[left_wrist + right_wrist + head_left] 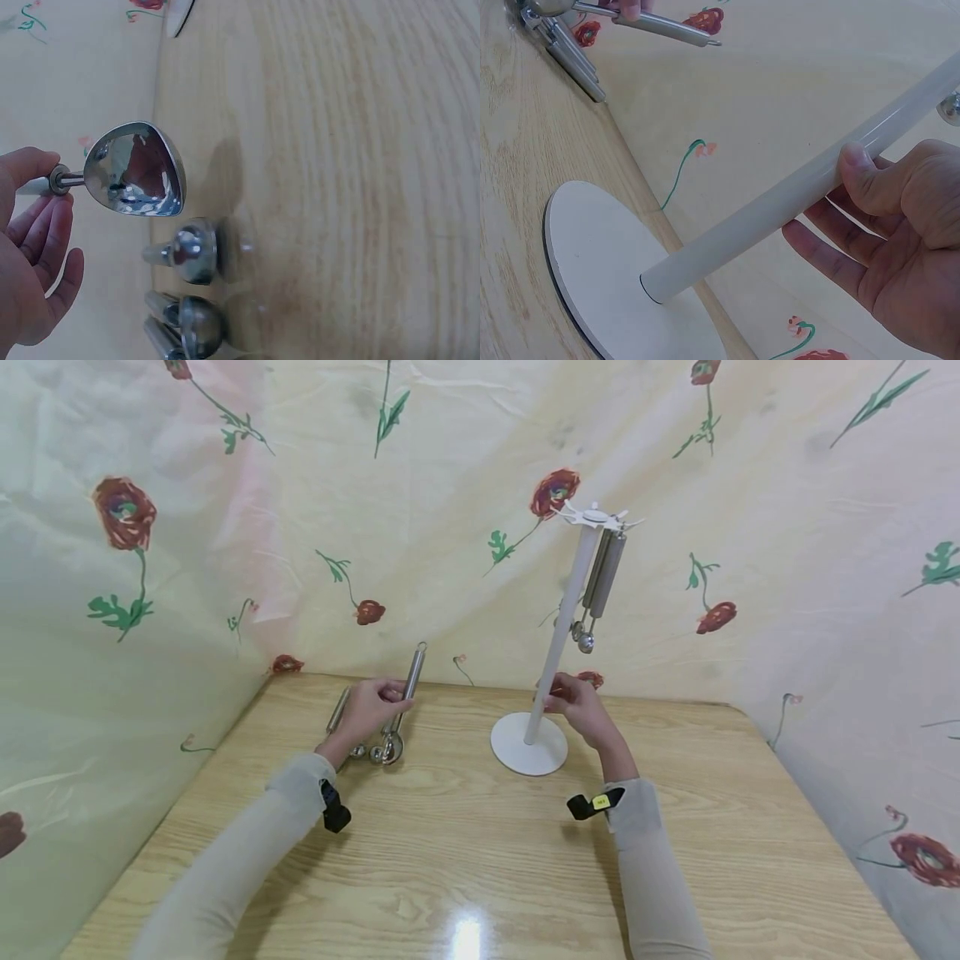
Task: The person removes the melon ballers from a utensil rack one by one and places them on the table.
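Observation:
My left hand (367, 708) pinches the steel handle of a scoop (135, 172) between thumb and fingers. The scoop's handle points up and its shiny bowl hangs low, above the table in the left wrist view. Beside it, several other steel scoops (199, 326) lie on the table, partly hidden by my left hand and wrist in the head view. My right hand (587, 713) holds the lower pole of a white stand (566, 610), thumb on one side and fingers on the other. Steel utensils (609, 575) with small round bowls hang from the stand's top hooks.
The stand's round white base (510, 752) rests on the wooden table (465, 835). Close behind the table's back edge hangs a flower-patterned cloth (450, 527), which also runs along both sides. Hooks (595, 516) spread outward at the top of the stand.

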`<state>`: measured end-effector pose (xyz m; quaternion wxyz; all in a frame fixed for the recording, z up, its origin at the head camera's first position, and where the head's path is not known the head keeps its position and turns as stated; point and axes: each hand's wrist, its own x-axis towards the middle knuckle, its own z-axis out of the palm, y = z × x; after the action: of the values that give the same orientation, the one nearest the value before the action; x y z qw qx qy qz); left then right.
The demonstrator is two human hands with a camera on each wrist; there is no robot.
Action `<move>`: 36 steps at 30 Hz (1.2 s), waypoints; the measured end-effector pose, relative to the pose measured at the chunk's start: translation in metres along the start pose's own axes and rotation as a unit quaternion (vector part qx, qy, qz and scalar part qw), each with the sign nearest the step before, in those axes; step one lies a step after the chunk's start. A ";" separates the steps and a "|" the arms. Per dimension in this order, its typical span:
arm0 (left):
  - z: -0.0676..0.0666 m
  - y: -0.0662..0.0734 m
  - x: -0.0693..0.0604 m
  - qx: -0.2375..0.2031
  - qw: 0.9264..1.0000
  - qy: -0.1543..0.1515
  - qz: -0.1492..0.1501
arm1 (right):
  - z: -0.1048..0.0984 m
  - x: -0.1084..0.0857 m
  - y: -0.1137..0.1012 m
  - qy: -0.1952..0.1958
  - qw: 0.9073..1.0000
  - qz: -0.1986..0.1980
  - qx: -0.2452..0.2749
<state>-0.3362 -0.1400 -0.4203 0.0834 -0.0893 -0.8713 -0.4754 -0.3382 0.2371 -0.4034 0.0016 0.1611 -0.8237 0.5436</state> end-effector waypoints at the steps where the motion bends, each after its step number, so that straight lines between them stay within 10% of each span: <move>1: 0.001 -0.002 0.000 0.005 1.000 0.003 0.000 | 0.000 0.000 0.000 0.000 1.000 -0.001 -0.001; 36: 0.019 -0.019 -0.010 0.084 0.995 0.015 -0.055 | 0.000 0.000 0.000 0.001 1.000 0.000 0.011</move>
<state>-0.3322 -0.1354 -0.4483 0.0773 -0.0272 -0.9102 -0.4060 -0.3378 0.2370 -0.4033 0.0011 0.1602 -0.8180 0.5525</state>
